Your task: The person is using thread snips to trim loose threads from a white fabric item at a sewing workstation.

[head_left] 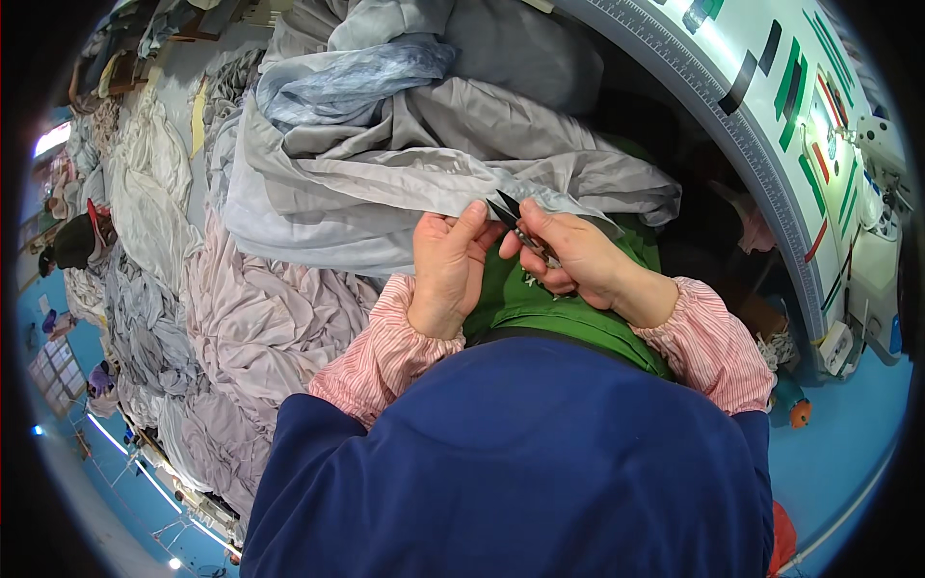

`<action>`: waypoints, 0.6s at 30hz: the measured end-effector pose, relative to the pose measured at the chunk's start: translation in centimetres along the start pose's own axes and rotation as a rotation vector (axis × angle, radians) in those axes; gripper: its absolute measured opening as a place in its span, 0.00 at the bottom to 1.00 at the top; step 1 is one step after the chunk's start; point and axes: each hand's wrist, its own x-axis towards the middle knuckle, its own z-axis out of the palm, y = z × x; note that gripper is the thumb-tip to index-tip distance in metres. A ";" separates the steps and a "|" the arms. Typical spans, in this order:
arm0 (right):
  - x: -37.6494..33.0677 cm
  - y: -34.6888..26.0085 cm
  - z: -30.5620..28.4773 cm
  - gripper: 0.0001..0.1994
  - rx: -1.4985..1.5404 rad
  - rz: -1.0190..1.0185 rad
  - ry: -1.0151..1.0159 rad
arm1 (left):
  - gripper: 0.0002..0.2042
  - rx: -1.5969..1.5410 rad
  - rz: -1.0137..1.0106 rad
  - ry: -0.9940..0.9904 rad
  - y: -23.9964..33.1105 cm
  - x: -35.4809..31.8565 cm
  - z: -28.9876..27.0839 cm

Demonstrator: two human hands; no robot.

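Observation:
My right hand (590,258) is closed around small black thread snips (511,216). Their two pointed blades are parted and aim up and left, at the edge of a pale grey satiny cloth (405,183). Close beside the blades, my left hand (445,268) has thumb and forefinger pinched at that cloth's near edge, with the other fingers curled below. Folds of the cloth spread away to the left and far side, heaped with a bluish-grey piece (356,82). Under both hands lies green fabric (559,323) across my lap, with a few pale thread scraps on it.
A white sewing table (742,48) with a grey ruler-marked edge curves along the right, carrying green, black and red strips and a sewing machine (882,149). Large heaps of pinkish cloth (260,308) and grey cloth (145,308) cover the left side.

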 end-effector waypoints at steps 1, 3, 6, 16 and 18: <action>0.0 0.0 0.0 0.27 0.006 0.000 -0.002 | 0.07 0.001 0.000 0.000 0.1 -0.1 0.3; 0.1 -0.1 -0.1 0.27 0.007 0.000 0.000 | 0.06 0.002 0.000 0.007 0.3 -0.2 0.7; 0.1 -0.1 -0.1 0.27 0.007 0.002 0.004 | 0.06 0.011 0.006 -0.020 0.2 -0.2 0.5; 0.1 0.0 -0.2 0.26 0.034 -0.004 0.008 | 0.07 0.028 0.022 -0.041 0.0 -0.1 0.3; 0.1 0.0 -0.2 0.26 0.037 -0.011 0.011 | 0.08 0.037 0.029 -0.003 -0.1 -0.1 0.6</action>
